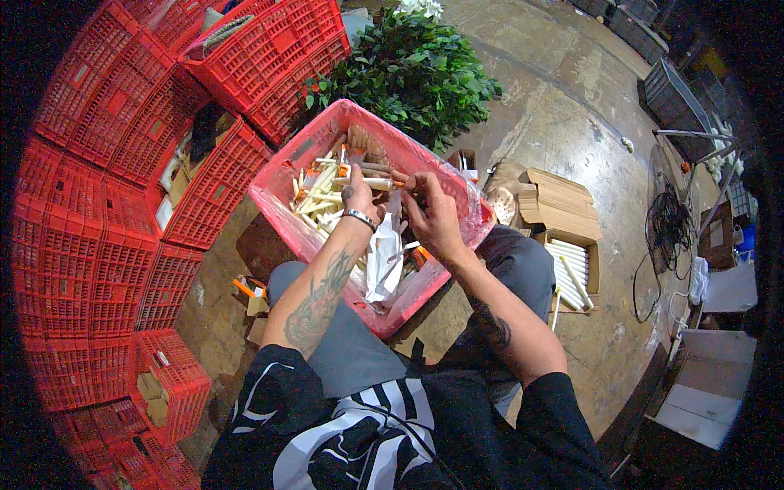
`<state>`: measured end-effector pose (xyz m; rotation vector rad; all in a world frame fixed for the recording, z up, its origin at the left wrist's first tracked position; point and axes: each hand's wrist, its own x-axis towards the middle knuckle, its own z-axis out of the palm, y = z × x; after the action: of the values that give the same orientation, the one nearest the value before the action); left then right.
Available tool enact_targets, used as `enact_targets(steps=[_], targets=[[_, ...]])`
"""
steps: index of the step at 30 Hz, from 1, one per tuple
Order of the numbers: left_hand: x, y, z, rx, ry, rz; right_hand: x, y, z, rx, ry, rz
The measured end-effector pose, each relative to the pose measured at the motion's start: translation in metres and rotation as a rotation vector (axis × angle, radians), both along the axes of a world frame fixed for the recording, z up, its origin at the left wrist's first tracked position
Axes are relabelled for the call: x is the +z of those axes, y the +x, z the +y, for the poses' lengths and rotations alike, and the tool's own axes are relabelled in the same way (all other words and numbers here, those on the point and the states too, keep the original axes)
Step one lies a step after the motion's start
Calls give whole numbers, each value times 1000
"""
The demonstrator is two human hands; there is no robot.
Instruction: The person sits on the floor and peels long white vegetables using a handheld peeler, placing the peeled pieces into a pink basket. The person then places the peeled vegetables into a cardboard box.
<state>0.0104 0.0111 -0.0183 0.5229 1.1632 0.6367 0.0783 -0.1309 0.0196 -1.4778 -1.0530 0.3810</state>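
Note:
A red plastic crate (422, 306) lined with clear film stands between my knees. Inside lie many cream candles (318, 199), some with orange-marked wrapping, and a white paper or plastic sheet (384, 260). Above the candles, my left hand (362, 199) grips a pale candle (373, 182) that lies crosswise. My right hand (432, 211) pinches the candle's orange-marked right end with thumb and fingers. Whether that end is wrapping or a label is too small to tell.
Stacked red crates (86, 245) rise at the left. A leafy green artificial plant (422, 73) stands beyond the crate. On the floor at the right are an open cardboard box (593, 266) of white candles (566, 275), a tangle of black cable (667, 223) and grey crates (677, 101).

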Motion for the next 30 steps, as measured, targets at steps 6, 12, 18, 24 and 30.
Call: enact_targets(steps=[6,12,18,24,30], targets=[[-7,-2,5,-26,-57,-26,-1,-1,-1,57,51,-191],[-20,-8,13,-2,-244,-273,5,0,6,135,45,470],[0,-10,13,189,-412,-615,-23,39,0,-139,102,1542],[-9,-23,50,162,-461,-774,-7,27,-2,-70,67,1471],[8,-12,21,56,-319,-526,2,19,-1,175,-21,1044]])
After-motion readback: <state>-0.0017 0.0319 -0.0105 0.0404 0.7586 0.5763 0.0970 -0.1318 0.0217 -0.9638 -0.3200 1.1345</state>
